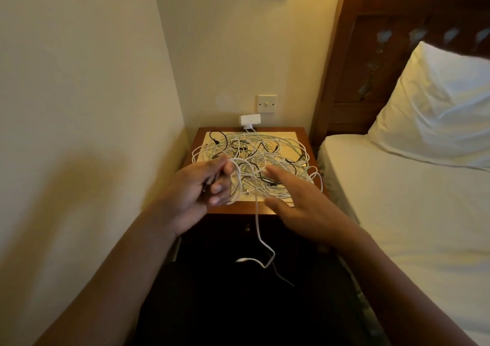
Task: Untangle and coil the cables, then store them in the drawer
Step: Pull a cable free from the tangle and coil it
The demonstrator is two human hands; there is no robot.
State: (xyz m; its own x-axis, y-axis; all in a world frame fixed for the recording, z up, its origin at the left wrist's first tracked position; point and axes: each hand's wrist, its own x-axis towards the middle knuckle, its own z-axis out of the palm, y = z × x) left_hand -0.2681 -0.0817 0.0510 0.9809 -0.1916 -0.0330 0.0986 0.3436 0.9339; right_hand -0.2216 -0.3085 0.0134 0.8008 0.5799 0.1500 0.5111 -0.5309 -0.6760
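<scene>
White cable [256,221] hangs straight down from my left hand [196,186], curled round its loops; my right hand [294,202], spread and empty, is just beside it.

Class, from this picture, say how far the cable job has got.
Done: nothing coiled; the cables lie tangled on the nightstand. In hand: the left hand grips a white cable, and the right hand hovers open. Left: untangling, coiling, storing.
</scene>
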